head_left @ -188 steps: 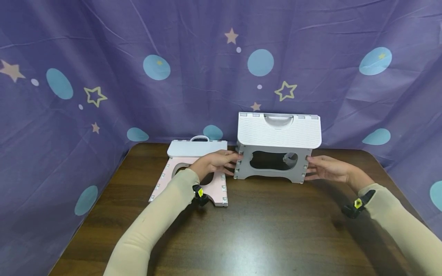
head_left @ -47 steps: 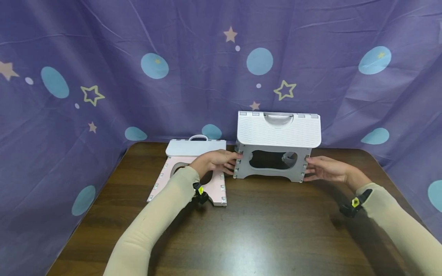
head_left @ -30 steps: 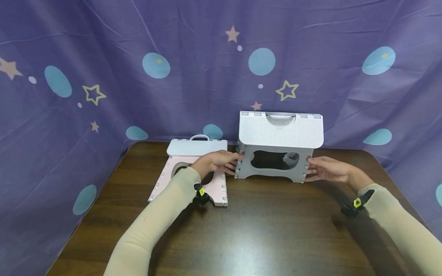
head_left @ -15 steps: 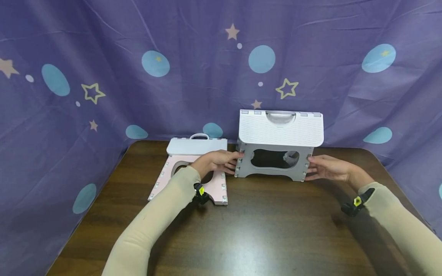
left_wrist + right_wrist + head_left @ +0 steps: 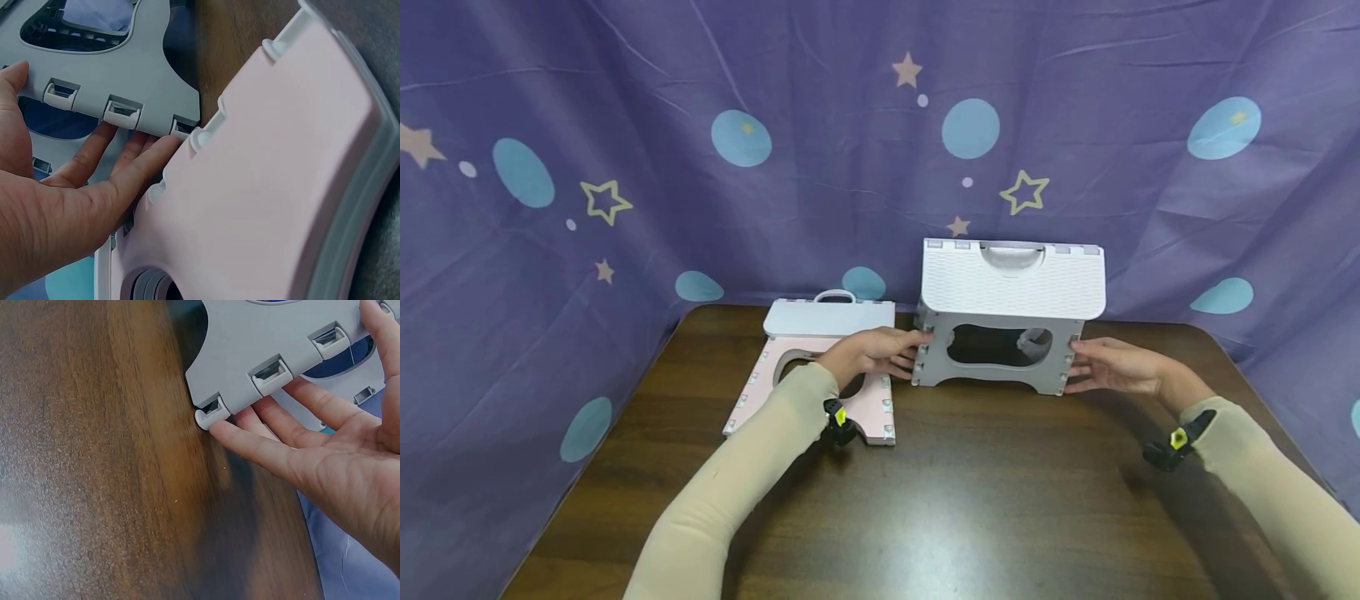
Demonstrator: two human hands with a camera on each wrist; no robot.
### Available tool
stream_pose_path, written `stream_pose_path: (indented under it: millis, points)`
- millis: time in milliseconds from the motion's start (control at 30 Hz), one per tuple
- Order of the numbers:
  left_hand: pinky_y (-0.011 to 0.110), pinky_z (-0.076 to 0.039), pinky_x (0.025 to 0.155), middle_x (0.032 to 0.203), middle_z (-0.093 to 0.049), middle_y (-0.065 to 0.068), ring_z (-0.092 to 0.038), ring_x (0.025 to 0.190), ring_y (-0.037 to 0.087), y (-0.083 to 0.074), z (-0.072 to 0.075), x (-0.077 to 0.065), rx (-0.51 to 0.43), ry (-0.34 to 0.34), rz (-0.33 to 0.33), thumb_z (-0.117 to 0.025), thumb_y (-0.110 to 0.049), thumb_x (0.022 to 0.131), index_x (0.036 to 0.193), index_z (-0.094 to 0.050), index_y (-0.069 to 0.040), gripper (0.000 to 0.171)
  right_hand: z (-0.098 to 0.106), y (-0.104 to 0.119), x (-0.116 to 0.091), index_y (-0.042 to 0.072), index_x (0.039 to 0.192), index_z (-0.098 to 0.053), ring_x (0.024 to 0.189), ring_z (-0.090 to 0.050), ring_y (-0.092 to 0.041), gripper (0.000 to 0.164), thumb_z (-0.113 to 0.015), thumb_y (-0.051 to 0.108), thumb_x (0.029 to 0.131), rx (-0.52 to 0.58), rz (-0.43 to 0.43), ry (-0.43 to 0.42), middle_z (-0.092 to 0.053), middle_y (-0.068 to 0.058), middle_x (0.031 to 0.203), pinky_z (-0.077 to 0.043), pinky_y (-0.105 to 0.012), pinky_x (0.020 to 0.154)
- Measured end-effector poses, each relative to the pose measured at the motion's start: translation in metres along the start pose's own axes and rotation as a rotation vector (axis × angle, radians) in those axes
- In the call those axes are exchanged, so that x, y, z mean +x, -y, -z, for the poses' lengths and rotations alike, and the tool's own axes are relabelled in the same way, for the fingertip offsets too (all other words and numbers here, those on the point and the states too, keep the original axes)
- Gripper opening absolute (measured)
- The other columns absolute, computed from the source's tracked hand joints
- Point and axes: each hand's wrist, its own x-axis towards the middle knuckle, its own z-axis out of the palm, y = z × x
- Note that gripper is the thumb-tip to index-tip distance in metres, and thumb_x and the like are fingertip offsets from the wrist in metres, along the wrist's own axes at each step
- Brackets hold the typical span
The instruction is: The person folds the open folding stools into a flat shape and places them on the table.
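Observation:
A folding step stool (image 5: 1013, 279) stands unfolded and upright near the table's back edge, with a white textured top and grey sides. My left hand (image 5: 880, 348) holds its left side edge, the thumb on the front panel and the other fingertips along the hinges, some partly hidden behind the edge. My right hand (image 5: 1116, 367) holds the right side edge in the same way, with one fingertip touching the lowest hinge (image 5: 212, 414) in the right wrist view. Beside it, a pink folding stool (image 5: 872, 408) with a white panel and handle lies folded flat, partly beneath my left forearm.
A brown wooden table (image 5: 985, 500) bears both stools. Behind it hangs a purple curtain (image 5: 835, 125) printed with stars and ovals. The pink stool lies close to the left hand's outer side. Each wrist wears a black strapped camera.
Both hands keep the same places on the upright stool, and neither stool has moved. Only a slight shift of the head view shows.

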Motion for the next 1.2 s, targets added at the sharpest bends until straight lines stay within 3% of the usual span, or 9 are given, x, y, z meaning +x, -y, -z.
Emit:
stream_pose_path:
  millis: [1200]
  points:
    - [0.051, -0.041, 0.118, 0.157, -0.034, 0.034, -0.042, 0.144, 0.043, -0.005, 0.0007, 0.0044, 0.02, 0.043, 0.017, -0.052, -0.036, 0.102, 0.159, -0.025, 0.003, 0.073, 0.0081, -0.0006, -0.0022, 0.013, 0.13, -0.061, 0.127, -0.062, -0.02, 0.042, -0.022, 0.017, 0.114, 0.002, 0.002, 0.002, -0.067, -0.004, 0.133, -0.049, -0.045, 0.111]
